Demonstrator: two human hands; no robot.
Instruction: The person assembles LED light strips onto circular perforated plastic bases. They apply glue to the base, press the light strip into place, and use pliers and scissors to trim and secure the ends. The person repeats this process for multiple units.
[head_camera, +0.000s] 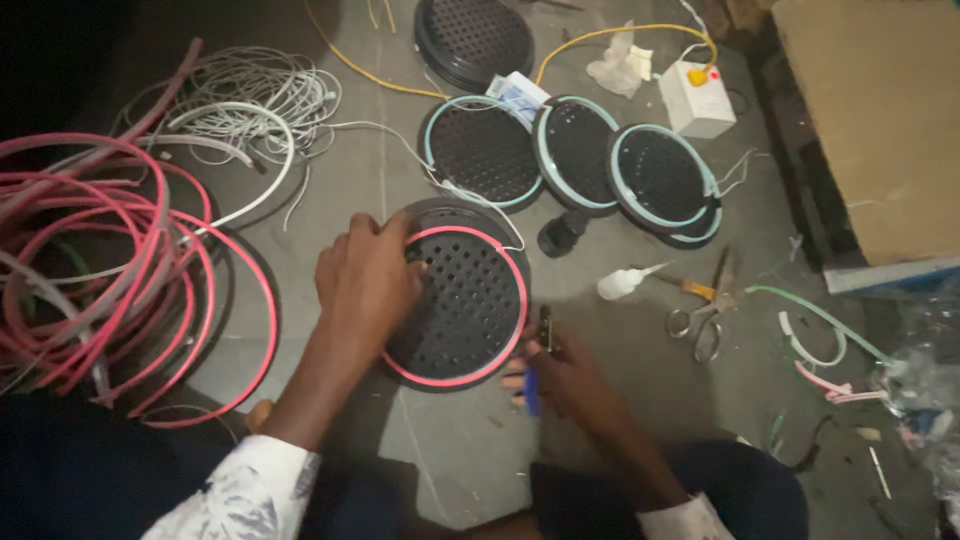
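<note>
Left hand (368, 280) is pressed flat on the perforated black disc (458, 305) at the floor's middle; right hand (560, 375) is clenched on blue-handled pliers (538, 365); the red glowing strip (455, 235) could be nicked if the pliers slip.

A small white and blue packet (519, 98) is seen lying between two perforated discs at the top. A large brown cardboard box (880, 120) is set at the right edge.
</note>
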